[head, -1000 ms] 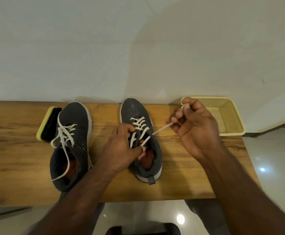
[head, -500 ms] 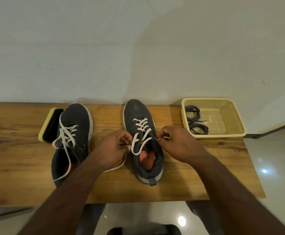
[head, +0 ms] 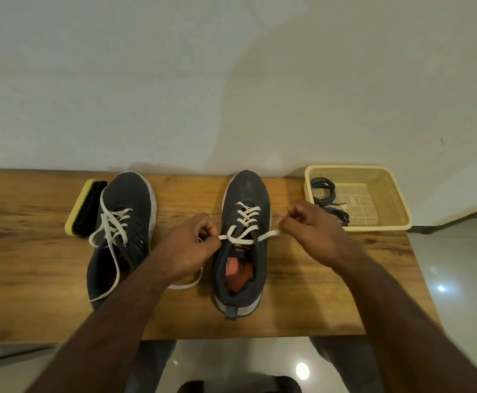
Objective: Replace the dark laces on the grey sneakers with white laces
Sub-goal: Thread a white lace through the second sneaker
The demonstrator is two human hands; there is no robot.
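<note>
White lace runs taut between my two hands across the throat of the right-hand grey sneaker. My left hand pinches one end of it between thumb and curled fingers, just left of the shoe's collar; my right hand pinches the other end the same way, just right of the eyelets, with the knuckles raised. Both hands are closed tight on the lace and pull apart from each other. A slack loop of the same lace lies on the wood under my left wrist.

That sneaker stands toe toward the wall, heel tab toward me, with white crossings laced up its front. On its tongue I can see small orange lettering, upside down from my view and too blurred to read with confidence. The insole shows orange-pink with a dark print I cannot make out.

To the left, well apart, the second grey sneaker lies laced in white, its loose ends trailing over the collar and side. Touching its far left edge is a black-bristled brush with a yellow back.

On the right, near my right hand, a cream perforated basket holds the coiled dark laces. Everything sits on a wooden bench against a pale wall.
</note>
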